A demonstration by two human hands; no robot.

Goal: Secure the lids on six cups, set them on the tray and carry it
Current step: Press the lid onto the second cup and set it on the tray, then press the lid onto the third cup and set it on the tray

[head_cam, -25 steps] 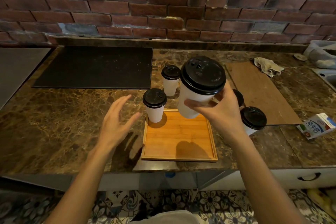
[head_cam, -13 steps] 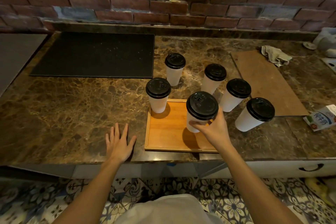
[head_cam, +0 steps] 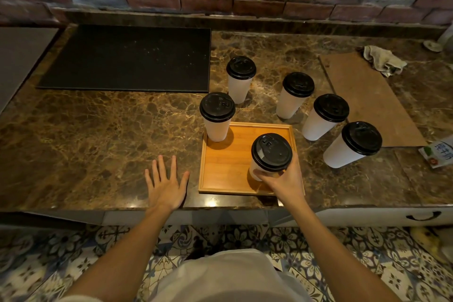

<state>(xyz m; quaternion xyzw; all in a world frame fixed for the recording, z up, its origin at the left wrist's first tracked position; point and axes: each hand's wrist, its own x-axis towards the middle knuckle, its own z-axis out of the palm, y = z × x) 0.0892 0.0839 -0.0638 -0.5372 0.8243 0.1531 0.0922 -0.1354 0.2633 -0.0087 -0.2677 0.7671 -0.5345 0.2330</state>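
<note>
A square wooden tray (head_cam: 228, 169) lies near the counter's front edge. My right hand (head_cam: 284, 180) grips a white cup with a black lid (head_cam: 270, 152) standing at the tray's near right. A second lidded cup (head_cam: 217, 116) stands in the tray's far left corner. Behind the tray a third lidded cup (head_cam: 240, 78) stands on the counter. To the right, three more lidded cups (head_cam: 295, 94) (head_cam: 326, 116) (head_cam: 354, 144) stand in a diagonal row on the counter. My left hand (head_cam: 165, 184) rests flat on the counter left of the tray, fingers spread.
A black mat (head_cam: 127, 59) covers the counter's back left. A brown board (head_cam: 367, 95) with a crumpled cloth (head_cam: 382, 60) lies at the right, and a milk carton (head_cam: 438, 154) sits at the far right edge. A brick wall backs the marble counter (head_cam: 98, 144).
My right hand brought the cup down from mid-air onto the tray's near right. My left hand dropped from a raised pose to lie flat on the counter.
</note>
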